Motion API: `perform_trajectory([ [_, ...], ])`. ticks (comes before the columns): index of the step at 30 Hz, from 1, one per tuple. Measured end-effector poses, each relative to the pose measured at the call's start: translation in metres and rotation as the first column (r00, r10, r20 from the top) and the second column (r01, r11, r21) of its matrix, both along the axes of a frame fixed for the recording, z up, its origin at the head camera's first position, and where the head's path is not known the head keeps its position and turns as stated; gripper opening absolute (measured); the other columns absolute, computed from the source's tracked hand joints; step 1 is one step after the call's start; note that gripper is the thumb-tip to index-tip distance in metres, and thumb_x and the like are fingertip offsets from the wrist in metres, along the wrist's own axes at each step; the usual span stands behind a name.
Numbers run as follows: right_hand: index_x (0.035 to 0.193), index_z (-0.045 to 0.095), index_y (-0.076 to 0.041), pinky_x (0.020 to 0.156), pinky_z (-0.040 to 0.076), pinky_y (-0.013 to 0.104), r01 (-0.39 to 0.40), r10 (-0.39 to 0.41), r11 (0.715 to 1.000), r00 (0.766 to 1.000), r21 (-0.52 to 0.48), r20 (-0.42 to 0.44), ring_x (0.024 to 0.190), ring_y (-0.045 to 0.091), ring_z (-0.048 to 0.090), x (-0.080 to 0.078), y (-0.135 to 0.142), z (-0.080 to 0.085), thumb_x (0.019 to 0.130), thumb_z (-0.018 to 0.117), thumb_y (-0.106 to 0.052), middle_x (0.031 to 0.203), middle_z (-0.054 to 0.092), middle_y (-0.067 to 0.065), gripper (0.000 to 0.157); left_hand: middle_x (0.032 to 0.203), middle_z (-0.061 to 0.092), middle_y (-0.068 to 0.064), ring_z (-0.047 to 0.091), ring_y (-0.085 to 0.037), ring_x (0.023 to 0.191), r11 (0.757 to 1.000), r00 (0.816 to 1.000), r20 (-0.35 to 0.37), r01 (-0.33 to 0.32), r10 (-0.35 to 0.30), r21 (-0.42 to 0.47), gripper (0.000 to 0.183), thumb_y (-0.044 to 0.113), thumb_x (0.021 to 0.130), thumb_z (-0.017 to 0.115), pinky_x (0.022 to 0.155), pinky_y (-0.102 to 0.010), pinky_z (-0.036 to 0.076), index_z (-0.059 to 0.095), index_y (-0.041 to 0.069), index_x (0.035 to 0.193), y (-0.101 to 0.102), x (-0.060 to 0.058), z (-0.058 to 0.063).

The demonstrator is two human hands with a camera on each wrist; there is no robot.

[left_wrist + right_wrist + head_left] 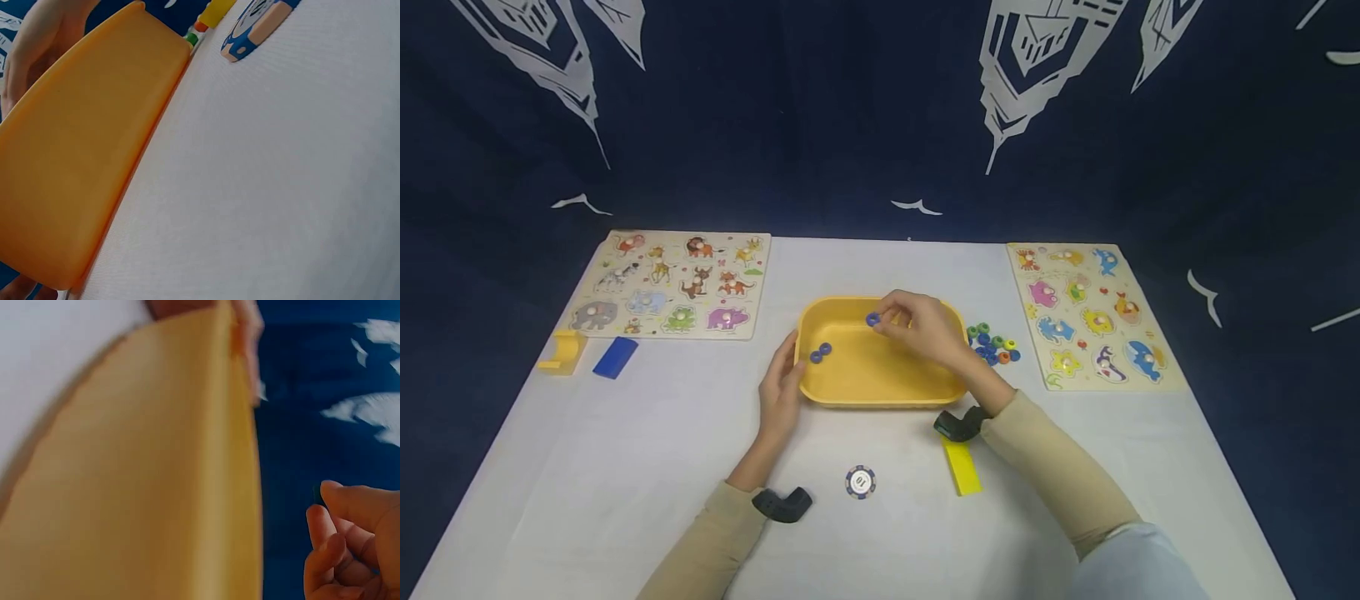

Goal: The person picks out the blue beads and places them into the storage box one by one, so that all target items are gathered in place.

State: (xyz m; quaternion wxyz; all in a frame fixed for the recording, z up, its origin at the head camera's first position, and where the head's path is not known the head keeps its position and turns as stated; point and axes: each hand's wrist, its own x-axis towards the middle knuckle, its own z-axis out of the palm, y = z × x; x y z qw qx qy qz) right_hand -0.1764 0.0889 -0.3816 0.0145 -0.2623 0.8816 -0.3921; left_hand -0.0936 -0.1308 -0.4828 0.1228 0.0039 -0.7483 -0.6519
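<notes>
Held bead point(872, 319): small, round, blue, with a hole through the middle; in the right wrist view only a dark sliver of it shows. Position: over the far half of the yellow tray point(872, 367).

Right grip point(917, 325): narrow, thumb and finger pinching that bead. Left grip point(781, 392): fingers fairly straight, resting along the tray's left wall.

Tray: plain, glossy, rounded corners, thin rim. Two loose blue beads point(825, 348) lie on its floor near the left wall, side by side. I note a bead pile point(997, 342) on the white desk point(587, 500), just outside the right wall: blue, green, one orange, one yellow-green.

Writing: the chip point(861, 482) near the front carries a 1 and a 0, seemingly 10 upside down; blue-and-tan edge. I read no brand on the tray, the blue block point(615, 357) or the yellow block point(961, 467). Left puzzle board point(673, 283) and right puzzle board point(1073, 310) bear animal pictures; I make out no lettering.
</notes>
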Motion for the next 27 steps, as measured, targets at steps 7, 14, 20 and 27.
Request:
perform_trajectory([
  [7, 0.085, 0.065, -0.012, 0.059, 0.045, 0.02, -0.075, 0.067, 0.993, 0.994, 0.092, 0.086, 0.065, 0.008, 0.054, -0.012, -0.039, -0.025, 0.076, 0.065, -0.012, 0.074, 0.063, -0.005, 0.009, 0.134, 0.043, -0.005, 0.046, -0.023, 0.113, 1.0, 1.0, -0.003, 0.003, -0.003, 0.0, 0.044, 0.015, 0.094, 0.041, 0.089, -0.022, 0.043, 0.035, 0.021, 0.136, 0.0, 0.001, 0.006],
  [14, 0.082, 0.065, -0.011, 0.061, 0.046, 0.019, -0.108, 0.091, 0.978, 0.991, 0.177, 0.103, 0.067, 0.007, 0.056, -0.017, -0.054, -0.041, 0.073, 0.071, -0.017, 0.071, 0.062, -0.005, 0.013, 0.134, 0.04, -0.016, 0.045, -0.033, 0.113, 1.0, 1.0, -0.022, 0.01, -0.011, -0.011, 0.044, 0.004, 0.092, 0.039, 0.087, -0.017, 0.043, 0.032, 0.003, 0.136, 0.006, 0.011, 0.03],
  [20, 0.083, 0.065, -0.014, 0.057, 0.045, 0.019, -0.13, 0.091, 0.953, 0.984, 0.275, 0.153, 0.064, 0.007, 0.054, -0.017, -0.062, -0.048, 0.073, 0.071, -0.021, 0.066, 0.06, -0.008, 0.013, 0.137, 0.039, -0.009, 0.045, -0.029, 0.115, 1.0, 0.999, -0.036, 0.026, -0.026, 0.002, 0.044, 0.008, 0.093, 0.039, 0.087, -0.013, 0.042, 0.033, 0.008, 0.137, 0.004, 0.008, 0.021],
  [27, 0.088, 0.064, -0.01, 0.066, 0.046, 0.02, -0.161, 0.115, 0.954, 0.975, 0.253, 0.188, 0.068, 0.008, 0.056, -0.017, -0.067, -0.051, 0.072, 0.071, -0.017, 0.07, 0.061, -0.004, 0.019, 0.136, 0.041, -0.001, 0.046, -0.021, 0.113, 1.0, 0.999, -0.047, 0.002, -0.003, -0.024, 0.043, 0.018, 0.094, 0.04, 0.089, -0.02, 0.043, 0.034, 0.022, 0.137, 0.0, 0.0, -0.001],
])
